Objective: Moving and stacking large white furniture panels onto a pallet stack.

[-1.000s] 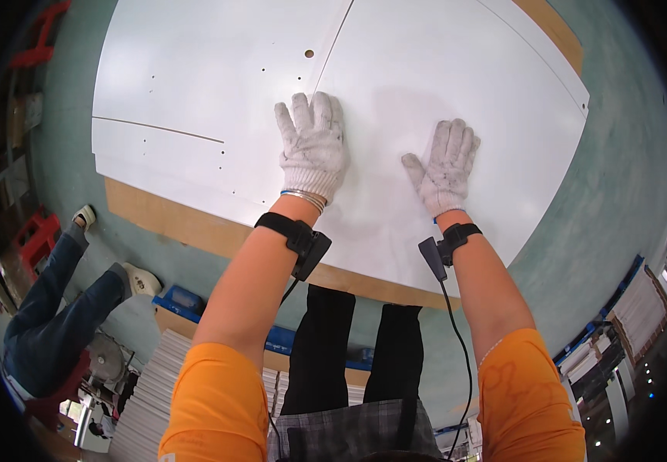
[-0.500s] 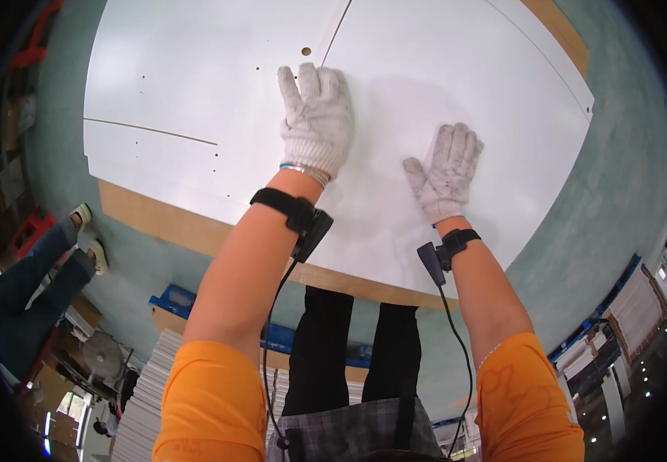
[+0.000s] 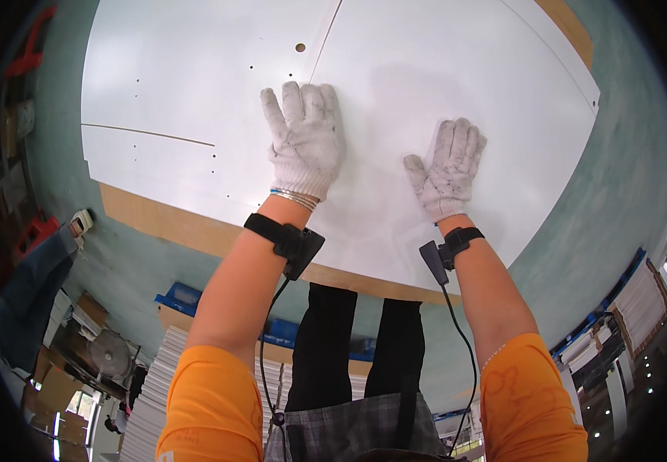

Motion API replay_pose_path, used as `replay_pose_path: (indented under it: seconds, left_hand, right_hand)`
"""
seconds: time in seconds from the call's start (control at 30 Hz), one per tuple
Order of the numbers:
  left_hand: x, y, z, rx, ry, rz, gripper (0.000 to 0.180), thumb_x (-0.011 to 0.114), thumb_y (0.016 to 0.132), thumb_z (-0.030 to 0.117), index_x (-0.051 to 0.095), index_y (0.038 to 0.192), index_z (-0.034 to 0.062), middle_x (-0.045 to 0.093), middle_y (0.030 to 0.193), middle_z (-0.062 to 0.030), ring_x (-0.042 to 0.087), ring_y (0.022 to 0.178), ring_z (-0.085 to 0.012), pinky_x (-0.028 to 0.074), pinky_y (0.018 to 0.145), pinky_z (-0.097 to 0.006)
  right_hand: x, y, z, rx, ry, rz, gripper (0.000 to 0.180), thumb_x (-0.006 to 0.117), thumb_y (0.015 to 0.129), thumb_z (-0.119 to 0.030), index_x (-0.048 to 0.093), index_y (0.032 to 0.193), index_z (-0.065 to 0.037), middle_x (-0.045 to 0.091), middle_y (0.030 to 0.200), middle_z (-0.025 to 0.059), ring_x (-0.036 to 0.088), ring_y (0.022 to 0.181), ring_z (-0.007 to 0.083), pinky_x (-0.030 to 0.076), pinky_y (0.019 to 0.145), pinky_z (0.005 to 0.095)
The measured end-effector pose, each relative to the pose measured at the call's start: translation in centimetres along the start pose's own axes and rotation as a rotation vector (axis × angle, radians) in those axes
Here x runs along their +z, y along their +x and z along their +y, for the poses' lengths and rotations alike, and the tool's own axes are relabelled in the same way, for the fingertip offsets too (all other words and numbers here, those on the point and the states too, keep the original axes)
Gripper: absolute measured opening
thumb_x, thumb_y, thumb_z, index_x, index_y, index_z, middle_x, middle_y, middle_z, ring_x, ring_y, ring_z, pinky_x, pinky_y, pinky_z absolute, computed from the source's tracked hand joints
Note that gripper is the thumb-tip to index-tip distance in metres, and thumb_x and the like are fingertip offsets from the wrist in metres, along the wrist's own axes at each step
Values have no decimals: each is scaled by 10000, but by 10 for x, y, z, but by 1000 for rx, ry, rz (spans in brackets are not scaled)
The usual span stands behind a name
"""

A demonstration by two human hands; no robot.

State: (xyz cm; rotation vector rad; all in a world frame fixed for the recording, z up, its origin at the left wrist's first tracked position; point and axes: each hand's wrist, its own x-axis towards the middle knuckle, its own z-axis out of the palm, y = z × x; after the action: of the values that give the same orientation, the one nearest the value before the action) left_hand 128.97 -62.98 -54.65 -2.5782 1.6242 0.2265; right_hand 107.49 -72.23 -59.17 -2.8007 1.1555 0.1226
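Observation:
A large white panel (image 3: pixel 503 85) with drilled holes and thin grooves lies flat in front of me. My left hand (image 3: pixel 304 138), in a white knitted glove, rests on the panel with its fingers stretched out, below a round hole and the end of a groove. To its right, my right hand (image 3: pixel 447 169), in a soiled white glove, lies flat on the panel with the thumb spread. Neither hand holds anything. Both wrists carry black straps with small dark devices and cables.
Brown board (image 3: pixel 156 215) shows under the panel's near edge. Behind me stand stacks of white strips (image 3: pixel 168 377) and blue trays (image 3: pixel 179 299). A grey fan (image 3: pixel 110 353) is at the lower left. Another person's leg (image 3: pixel 29 300) shows at the far left, near red objects.
My left hand has slid a little toward me and to the left across the panel. My right hand stays almost in place. At the far left, the other person's legs have shifted.

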Motion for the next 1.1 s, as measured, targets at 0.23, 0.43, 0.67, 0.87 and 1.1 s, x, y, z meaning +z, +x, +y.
replay_pose_path:
  seconds: [0.23, 0.43, 0.67, 0.87, 1.1]
  left_hand:
    - [-9, 8, -12, 5, -9, 33, 428, 521, 801, 107, 487, 1219, 21, 498, 1140, -148, 408, 1195, -354, 233, 1080, -600]
    - [-8, 3, -11, 49, 66, -25, 413, 521, 839, 134, 502, 1250, 100, 514, 1170, -106, 432, 1176, -330, 262, 1072, -597]
    - [-1, 3, -6, 71, 39, 40, 459, 560, 762, 94, 493, 1209, 15, 509, 1097, -134, 431, 1141, -334, 303, 1035, -590]
    - [-3, 32, -9, 56, 89, 115, 432, 555, 784, 133, 519, 1195, 6, 487, 1174, -140, 401, 1179, -338, 271, 1057, -587]
    - [9, 29, -43, -486, -88, 162, 398, 500, 908, 251, 531, 1246, 42, 492, 1301, -132, 423, 1218, -320, 378, 1030, -454]
  right_hand:
    - [-11, 3, -4, 12, 4, -35, 858, 445, 864, -628, 356, 1376, 55, 271, 1455, 250, 158, 1382, 431, 65, 1154, 562]
    - [-6, 1, -2, -9, -14, 1, 852, 485, 848, -614, 365, 1365, 52, 283, 1439, 246, 177, 1368, 431, 84, 1150, 566]
    - [-7, 2, -2, 4, 9, -11, 861, 469, 849, -629, 363, 1366, 52, 289, 1436, 246, 178, 1368, 430, 76, 1151, 565]
    - [-8, 3, -3, 0, -6, -10, 864, 464, 847, -635, 368, 1361, 53, 289, 1434, 248, 173, 1369, 430, 76, 1151, 565]
    - [-12, 1, -1, -9, 30, -30, 857, 550, 828, -565, 354, 1371, 67, 259, 1457, 248, 157, 1376, 423, 78, 1147, 566]
